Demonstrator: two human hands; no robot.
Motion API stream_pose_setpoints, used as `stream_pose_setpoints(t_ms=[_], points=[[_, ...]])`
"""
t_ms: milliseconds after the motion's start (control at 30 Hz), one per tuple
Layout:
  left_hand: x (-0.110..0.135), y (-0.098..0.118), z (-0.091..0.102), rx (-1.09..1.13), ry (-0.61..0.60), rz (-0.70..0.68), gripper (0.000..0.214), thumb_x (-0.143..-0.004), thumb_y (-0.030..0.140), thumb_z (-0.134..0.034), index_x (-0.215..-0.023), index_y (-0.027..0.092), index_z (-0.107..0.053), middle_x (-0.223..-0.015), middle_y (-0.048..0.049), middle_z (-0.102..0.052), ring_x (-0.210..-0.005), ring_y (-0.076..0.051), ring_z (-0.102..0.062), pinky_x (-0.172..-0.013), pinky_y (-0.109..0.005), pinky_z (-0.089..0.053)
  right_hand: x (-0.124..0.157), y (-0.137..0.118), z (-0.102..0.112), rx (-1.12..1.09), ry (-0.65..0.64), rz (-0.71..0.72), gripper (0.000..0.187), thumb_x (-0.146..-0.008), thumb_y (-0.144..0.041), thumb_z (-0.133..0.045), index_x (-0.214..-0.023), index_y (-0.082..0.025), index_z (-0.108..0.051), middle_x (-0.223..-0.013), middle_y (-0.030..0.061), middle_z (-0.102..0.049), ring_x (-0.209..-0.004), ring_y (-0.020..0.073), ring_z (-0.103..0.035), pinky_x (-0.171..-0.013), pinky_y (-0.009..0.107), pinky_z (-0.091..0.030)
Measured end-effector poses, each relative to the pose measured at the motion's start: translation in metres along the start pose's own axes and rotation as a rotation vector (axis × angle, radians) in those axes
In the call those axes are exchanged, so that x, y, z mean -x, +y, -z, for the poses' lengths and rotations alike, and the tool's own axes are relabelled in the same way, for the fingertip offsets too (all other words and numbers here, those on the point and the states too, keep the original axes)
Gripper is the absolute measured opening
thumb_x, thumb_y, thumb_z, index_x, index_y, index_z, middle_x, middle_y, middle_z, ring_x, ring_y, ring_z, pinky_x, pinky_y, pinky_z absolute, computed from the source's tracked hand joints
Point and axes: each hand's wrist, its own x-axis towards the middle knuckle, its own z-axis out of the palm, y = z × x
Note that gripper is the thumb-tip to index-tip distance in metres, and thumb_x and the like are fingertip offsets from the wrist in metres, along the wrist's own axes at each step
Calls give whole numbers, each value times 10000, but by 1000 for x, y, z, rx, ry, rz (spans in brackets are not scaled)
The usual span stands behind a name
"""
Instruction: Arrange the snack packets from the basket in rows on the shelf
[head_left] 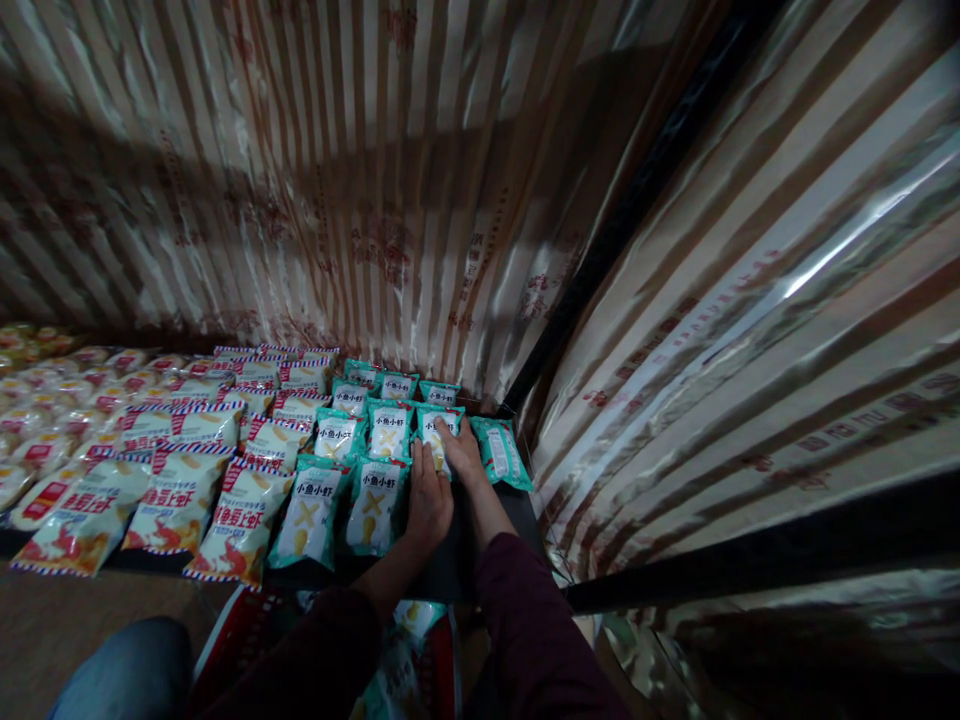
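Observation:
On a dark shelf point(450, 570), both my hands are at a teal and white snack bag point(432, 424) in the right-hand column. My right hand point(463, 456) grips its right side, fingers over the front. Against the bag's lower left part, my left hand point(430, 500) presses with its fingers close together. Just left of that hand stands another teal snack bag point(373, 505), with several of the same kind beside and behind it. To the right, one teal bag point(500, 452) lies with its back face showing.
Left of the teal bags are rows of white and orange snack bags point(171, 495), then small clear-wrapped packs point(56, 425). Printed plastic sheeting point(420, 200) hangs behind, and a black post point(585, 290) rises at the right. An open red box point(244, 640) with teal bags sits below the shelf.

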Motion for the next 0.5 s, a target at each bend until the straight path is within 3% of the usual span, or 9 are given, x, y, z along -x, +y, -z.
stream_pose_setpoints(t_ms=[500], points=[[-2,3,-1,-39,11,14,532,-851,140,-339,-1380,84,-334,-1528,-158,-177,-1422,-255,-50,-1153,-471,-193,5,-8,-1,107,-51,-44,559,-830,-575,-435,-1237,-201,-520,-1151,110,-632,-1046,241,-597,-942,373,-416]])
